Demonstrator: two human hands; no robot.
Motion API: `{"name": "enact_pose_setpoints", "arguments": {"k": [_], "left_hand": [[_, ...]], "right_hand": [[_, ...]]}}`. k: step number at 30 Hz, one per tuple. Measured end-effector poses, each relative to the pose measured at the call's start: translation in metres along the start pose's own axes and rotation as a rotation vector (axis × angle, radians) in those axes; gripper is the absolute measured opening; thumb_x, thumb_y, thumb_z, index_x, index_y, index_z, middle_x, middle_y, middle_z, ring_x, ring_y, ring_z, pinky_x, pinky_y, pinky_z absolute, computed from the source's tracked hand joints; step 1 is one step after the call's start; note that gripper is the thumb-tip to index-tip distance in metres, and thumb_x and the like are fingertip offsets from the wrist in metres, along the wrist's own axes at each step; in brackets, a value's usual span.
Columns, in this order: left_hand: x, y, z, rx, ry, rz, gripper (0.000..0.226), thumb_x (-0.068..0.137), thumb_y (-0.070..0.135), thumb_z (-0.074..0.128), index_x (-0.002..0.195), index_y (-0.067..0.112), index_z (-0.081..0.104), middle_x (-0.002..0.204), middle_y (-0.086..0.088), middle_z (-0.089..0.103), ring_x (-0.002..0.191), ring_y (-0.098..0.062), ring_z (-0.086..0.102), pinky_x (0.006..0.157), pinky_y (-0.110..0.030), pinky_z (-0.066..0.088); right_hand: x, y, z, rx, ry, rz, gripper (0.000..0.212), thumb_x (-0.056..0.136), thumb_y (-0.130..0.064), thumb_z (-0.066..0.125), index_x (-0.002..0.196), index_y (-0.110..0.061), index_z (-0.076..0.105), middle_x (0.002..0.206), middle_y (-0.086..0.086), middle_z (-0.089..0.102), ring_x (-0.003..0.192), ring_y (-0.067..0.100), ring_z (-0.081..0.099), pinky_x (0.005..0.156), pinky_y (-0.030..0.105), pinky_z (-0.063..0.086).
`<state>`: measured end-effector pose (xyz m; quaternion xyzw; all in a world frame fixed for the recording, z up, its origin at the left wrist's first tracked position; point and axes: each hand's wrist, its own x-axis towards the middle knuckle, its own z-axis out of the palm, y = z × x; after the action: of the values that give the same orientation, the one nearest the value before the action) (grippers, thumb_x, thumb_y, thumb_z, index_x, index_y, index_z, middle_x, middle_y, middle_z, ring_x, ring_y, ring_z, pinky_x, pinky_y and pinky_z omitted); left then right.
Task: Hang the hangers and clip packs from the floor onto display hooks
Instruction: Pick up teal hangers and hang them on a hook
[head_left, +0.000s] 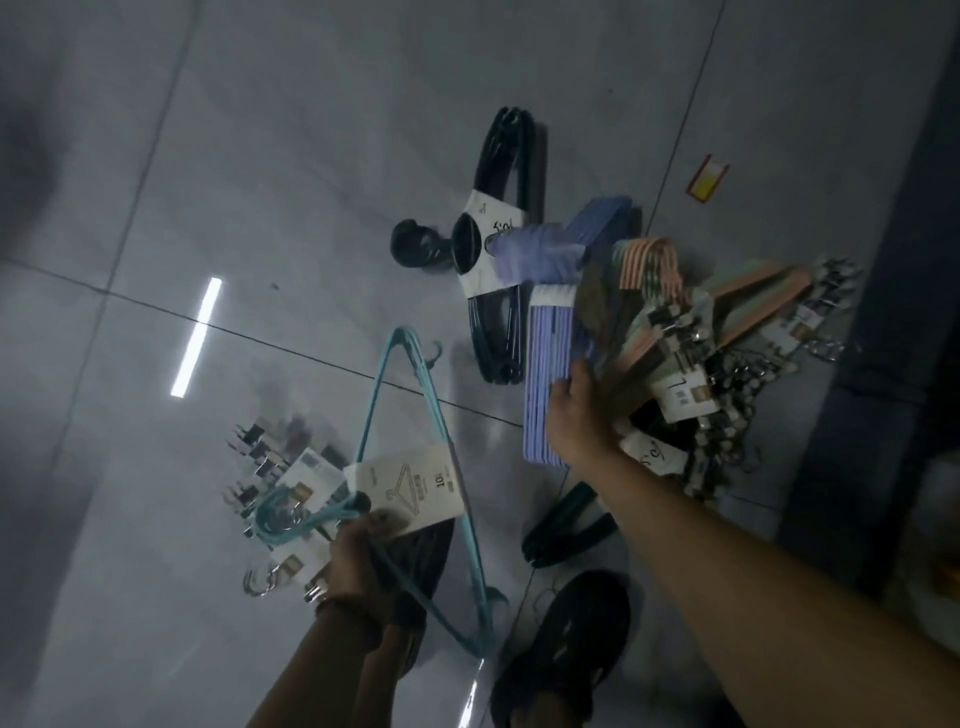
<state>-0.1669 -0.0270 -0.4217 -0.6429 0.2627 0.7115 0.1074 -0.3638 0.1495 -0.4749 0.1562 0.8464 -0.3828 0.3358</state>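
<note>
Teal hanger pack (376, 397) is off the floor, left hand (358, 551) clenched round its hook end. Step: pickup; nothing in view is hung yet. Right hand (576, 410) is down at the purple hanger pack (545, 364), at its edge beside the peach clip-hanger pile (675, 322); fingers are hidden, so a grasp can't be confirmed. Next probably needs a firm hold on the purple pack and a lift that clears the pile. Black hanger pack (498, 156) and clip packs (270, 462) lie on the floor (156, 208). Teal pack's card (410, 488) reads "10"; the black pack's handwriting is unreadable.

Banded hanger bundles (501, 244) on floor
</note>
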Motion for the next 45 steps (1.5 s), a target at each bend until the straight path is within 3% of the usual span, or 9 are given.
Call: {"name": "enact_pose_setpoints", "arguments": {"k": [5,11,18,22,27,31,35,39,45], "left_hand": [[0.033,0.006,0.030,0.038,-0.013,-0.040,0.050,0.082,0.007,0.059,0.131,-0.005,0.058,0.118,-0.025,0.071,0.091,-0.037,0.072,0.066,-0.038,0.062],[0.063,0.005,0.041,0.125,-0.056,0.039,0.063,0.083,0.025,0.073,0.139,0.003,0.056,0.136,-0.024,0.066,0.118,-0.040,0.068,0.078,-0.038,0.060],[0.028,-0.014,0.032,0.124,-0.222,-0.002,0.102,0.077,0.080,0.065,0.155,0.017,0.044,0.149,-0.015,0.058,0.135,-0.040,0.056,0.106,-0.054,0.053],[0.019,-0.016,0.036,0.145,-0.148,0.099,0.105,0.066,0.046,0.089,0.150,0.024,0.031,0.141,-0.009,0.060,0.112,-0.030,0.071,0.078,-0.046,0.065],[0.016,-0.002,0.030,0.306,0.017,0.187,0.085,0.068,0.012,0.086,0.139,0.011,0.040,0.129,-0.018,0.066,0.104,-0.036,0.074,0.080,-0.052,0.065],[-0.012,0.021,0.029,0.502,0.034,0.239,0.074,0.062,0.021,0.079,0.130,0.013,0.050,0.122,-0.014,0.070,0.103,-0.033,0.073,0.087,-0.054,0.063],[-0.081,0.065,0.034,0.862,-0.053,0.309,0.076,0.060,0.032,0.080,0.129,0.019,0.051,0.112,-0.007,0.073,0.095,-0.026,0.074,0.081,-0.044,0.063],[-0.184,0.126,0.064,1.242,-0.287,0.416,0.067,0.079,0.017,0.085,0.134,0.021,0.049,0.102,-0.001,0.073,0.076,-0.004,0.072,0.070,-0.025,0.057],[-0.392,0.215,0.151,1.693,-0.581,0.450,0.073,0.079,-0.005,0.082,0.129,0.031,0.044,0.109,0.021,0.059,0.084,0.019,0.062,0.067,-0.005,0.049]], "right_hand": [[-0.037,-0.019,-0.032,0.215,0.068,-0.131,0.040,0.099,-0.024,0.070,0.133,-0.016,0.049,0.115,0.000,0.064,0.101,0.018,0.067,0.081,0.034,0.059],[-0.128,0.000,-0.031,-0.006,-0.057,-0.196,0.027,0.103,-0.035,0.061,0.124,-0.028,0.046,0.119,-0.003,0.059,0.100,0.007,0.064,0.064,0.020,0.059],[-0.196,0.029,0.042,-0.374,-0.085,-0.261,0.038,0.104,-0.040,0.059,0.138,-0.040,0.041,0.131,-0.003,0.064,0.115,0.017,0.066,0.088,0.028,0.055],[-0.187,0.039,0.071,-0.413,-0.199,-0.327,0.047,0.104,-0.031,0.060,0.145,-0.039,0.038,0.130,-0.005,0.064,0.120,0.012,0.063,0.090,0.021,0.048],[-0.189,0.034,0.055,-0.357,-0.361,-0.346,0.039,0.107,-0.039,0.055,0.145,-0.035,0.045,0.137,-0.007,0.056,0.121,0.002,0.055,0.100,0.025,0.051],[-0.193,-0.002,0.016,-0.264,-0.371,-0.335,0.040,0.105,-0.045,0.053,0.144,-0.042,0.043,0.144,-0.009,0.046,0.134,0.011,0.051,0.103,0.032,0.053],[-0.187,-0.063,-0.048,-0.358,-0.175,-0.481,0.081,0.085,-0.050,0.076,0.150,-0.033,0.030,0.151,0.003,0.035,0.139,0.023,0.038,0.108,0.045,0.049],[-0.189,-0.164,-0.132,-0.887,-0.376,-0.589,0.114,0.068,-0.066,0.079,0.159,-0.030,0.021,0.163,0.006,0.019,0.156,0.029,0.007,0.126,0.058,0.011],[-0.290,-0.264,-0.266,-0.607,-0.576,-0.398,0.122,0.058,-0.062,0.093,0.159,-0.035,0.031,0.152,-0.011,0.047,0.135,0.015,0.051,0.112,0.034,0.046]]}}
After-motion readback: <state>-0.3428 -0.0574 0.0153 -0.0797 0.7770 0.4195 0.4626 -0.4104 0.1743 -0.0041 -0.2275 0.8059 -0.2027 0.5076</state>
